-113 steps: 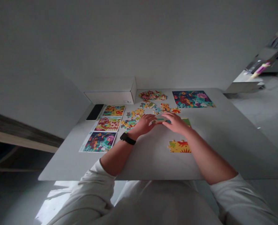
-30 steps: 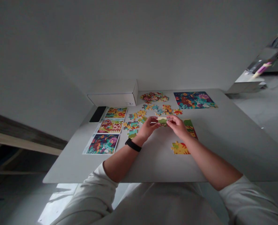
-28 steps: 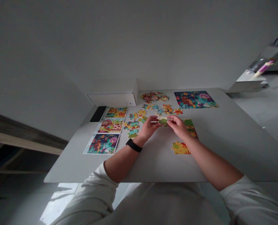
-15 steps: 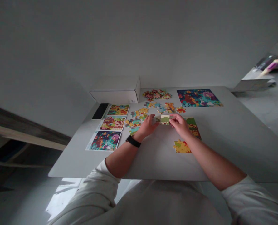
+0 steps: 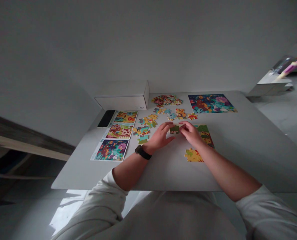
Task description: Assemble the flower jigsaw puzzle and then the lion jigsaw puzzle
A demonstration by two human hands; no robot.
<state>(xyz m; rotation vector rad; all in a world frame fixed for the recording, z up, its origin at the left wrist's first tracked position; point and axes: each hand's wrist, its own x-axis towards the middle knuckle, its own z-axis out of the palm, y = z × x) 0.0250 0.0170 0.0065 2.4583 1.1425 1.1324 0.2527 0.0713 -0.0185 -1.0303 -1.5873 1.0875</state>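
A green puzzle piece (image 5: pixel 174 129) is between my two hands over the middle of the table. My right hand (image 5: pixel 191 132) pinches its right edge between thumb and fingers. At the piece's left side is my left hand (image 5: pixel 161 136), thumb and fingers spread apart; whether its fingertips touch the piece I cannot tell. Just beyond my right hand, a joined section of puzzle (image 5: pixel 204 134) in green and red lies partly covered by my wrist. Nearer to me is a yellow joined section (image 5: pixel 193 155), its right end hidden by my forearm.
Loose puzzle pieces (image 5: pixel 143 130) lie left of my hands, more (image 5: pixel 180 114) beyond them. A heaped pile of pieces (image 5: pixel 166 100) sits by a white box (image 5: pixel 122 101). Picture cards (image 5: pixel 111 150) and a black phone (image 5: pixel 106 118) line the left side; a dark blue picture sheet (image 5: pixel 212 103) lies back right.
My left hand has moved right to the puzzle piece, and its fingers have spread. The piece has tilted and shifted slightly, with my right hand still pinching it.
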